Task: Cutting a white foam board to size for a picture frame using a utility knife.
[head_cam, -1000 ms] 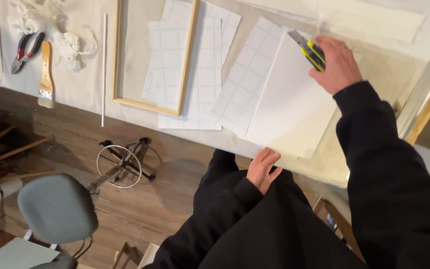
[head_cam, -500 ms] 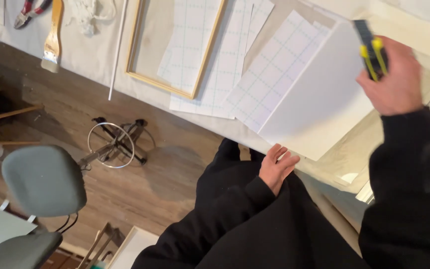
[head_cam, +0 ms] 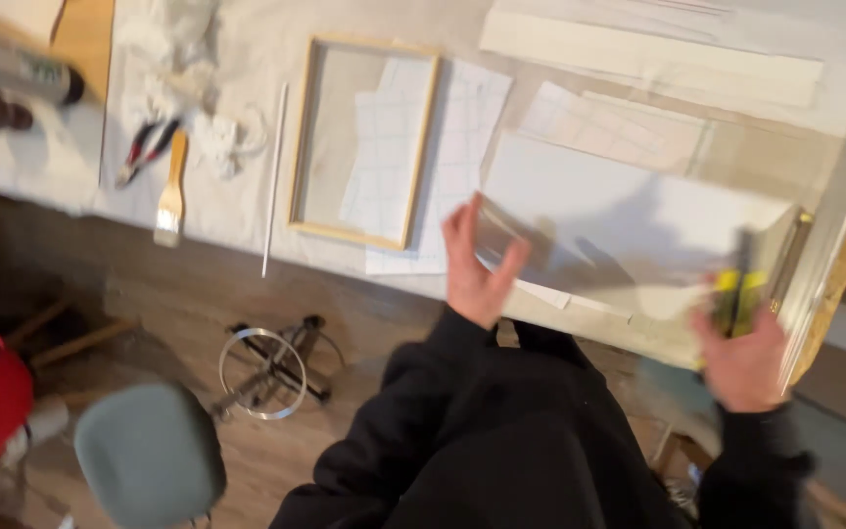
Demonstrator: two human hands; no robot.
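Observation:
My left hand (head_cam: 477, 260) grips the left edge of a large white sheet (head_cam: 629, 220), which lies tilted over the near edge of the cloth-covered table (head_cam: 247, 211). My right hand (head_cam: 741, 362) is at the sheet's near right corner and holds a yellow and black utility knife (head_cam: 736, 299); motion blur hides whether it also touches the sheet. Both arms are in black sleeves.
A light wooden frame (head_cam: 364, 142) lies over gridded paper (head_cam: 462, 127) left of my hands. Farther left are a thin white rod (head_cam: 274, 176), a paintbrush (head_cam: 170, 191), pliers (head_cam: 144, 152) and crumpled cloth (head_cam: 178, 59). A second wooden frame (head_cam: 839, 245) stands at the right. A grey-green chair (head_cam: 149, 456) and a metal ring stand (head_cam: 264, 372) are on the floor.
My left hand rose from my lap and took the sheet's left edge. My right hand, with the knife, came down toward the near right. The sheet turned and shifted toward me.

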